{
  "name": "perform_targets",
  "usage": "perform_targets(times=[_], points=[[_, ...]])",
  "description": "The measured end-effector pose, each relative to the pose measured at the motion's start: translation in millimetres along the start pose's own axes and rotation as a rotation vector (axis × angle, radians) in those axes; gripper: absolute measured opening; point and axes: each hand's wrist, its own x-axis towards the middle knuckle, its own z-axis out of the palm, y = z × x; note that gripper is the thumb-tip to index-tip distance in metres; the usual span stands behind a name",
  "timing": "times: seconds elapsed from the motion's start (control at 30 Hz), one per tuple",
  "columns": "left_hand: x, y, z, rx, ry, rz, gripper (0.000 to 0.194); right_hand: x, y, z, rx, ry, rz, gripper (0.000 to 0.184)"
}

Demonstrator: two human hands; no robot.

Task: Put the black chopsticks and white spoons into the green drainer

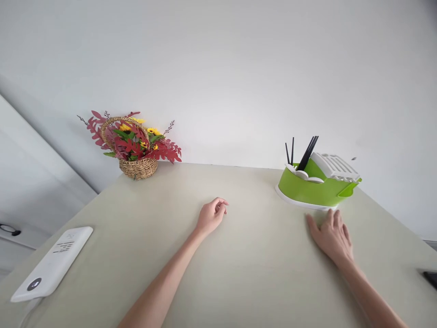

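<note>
A green and white cutlery holder (305, 193) stands at the back right of the table. Black chopsticks (307, 154) lean upright in it, and rounded white pieces (302, 174), perhaps spoon ends, show along its rim. My right hand (332, 236) lies palm down just in front of the holder, thumb and fingers apart and holding nothing. Its fingertips reach the white base's front edge; whether they touch it I cannot tell. Over the middle of the table is my left hand (211, 216), its fingers curled in loosely with nothing visible in them.
A wicker basket (138, 168) of red leaves and yellow flowers stands at the back left by the wall. On the left edge lies a white power strip (56, 262) with a cable. A dark object (430, 279) is partly cut off at the right.
</note>
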Motion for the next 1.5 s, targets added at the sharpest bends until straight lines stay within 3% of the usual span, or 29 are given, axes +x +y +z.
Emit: perform_targets(times=[0.17,0.57,0.7,0.83,1.1,1.5], points=[[0.7,3.6,2.1,0.079,-0.012,-0.011,0.022,-25.7,-17.9,10.3,-0.163,-0.074,-0.193,0.090],[1.2,7.8,4.4,0.250,-0.027,0.035,0.024,-26.4,-11.6,7.8,-0.163,-0.093,-0.239,0.080],[-2.1,7.7,5.3,0.336,0.080,0.213,0.019,-27.6,-11.5,6.7,-0.140,-0.088,-0.269,0.075],[-5.3,1.0,10.6,0.537,0.106,0.329,0.042,-28.5,-11.2,5.7,-0.122,-0.080,-0.295,0.074],[-8.2,-15.9,24.9,0.770,-0.056,0.291,0.063,-28.4,-10.2,3.5,-0.118,-0.087,-0.293,0.074],[-8.7,-19.0,27.9,0.811,-0.034,0.291,0.063,-29.0,-11.2,2.7,-0.084,-0.093,-0.273,0.071]])
